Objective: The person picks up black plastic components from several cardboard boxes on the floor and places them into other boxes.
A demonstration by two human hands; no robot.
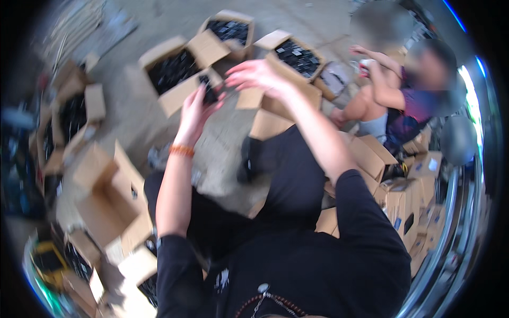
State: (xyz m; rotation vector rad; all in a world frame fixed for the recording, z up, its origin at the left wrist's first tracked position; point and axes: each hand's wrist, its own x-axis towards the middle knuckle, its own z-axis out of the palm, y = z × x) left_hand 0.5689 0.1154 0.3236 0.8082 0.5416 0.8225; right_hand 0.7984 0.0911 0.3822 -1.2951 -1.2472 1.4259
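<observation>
My left hand (196, 112), with an orange band at its wrist, is closed around a small black object (209, 91) whose kind is blurred. Just to its right, my right hand (260, 78) is raised with its fingers stretched out and nothing visible in them. Beyond the left hand stands an open cardboard box (182, 100) full of small black pieces (172, 70). Past my right hand is another open box (313, 74) with black pieces (297, 57) carrying pale labels.
A third filled box (249, 24) stands farther back. At the left lie an open carton (106, 204) and several filled boxes. A co-worker (392, 100) sits at the right, hands around a small item. Stacked cartons (400, 206) and metal rails (450, 222) line the right side.
</observation>
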